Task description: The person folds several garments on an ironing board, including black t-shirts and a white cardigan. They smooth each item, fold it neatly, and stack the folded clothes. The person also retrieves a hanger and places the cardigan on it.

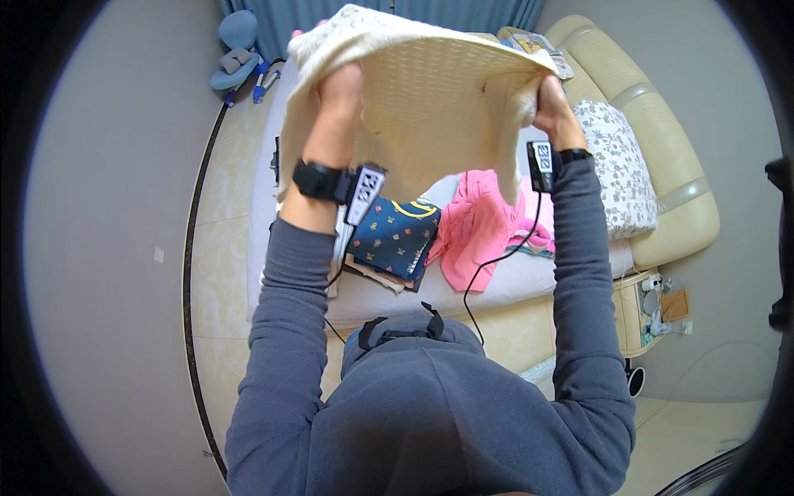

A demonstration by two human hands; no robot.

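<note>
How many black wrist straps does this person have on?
2. The left strap sits behind the left hand, the right strap behind the right hand; both hands hold the cream cloth. Any under the sleeves would be hidden.

Domestic bedroom, identified by a bed (372, 307) with a padded cream headboard (693, 198) (right of frame), a patterned pillow (616, 169) beside it, clothing (399, 236) laid at centre, a bedside cabinet (630, 318) at lower right and blue curtains (271, 29) along the upper edge.
</note>
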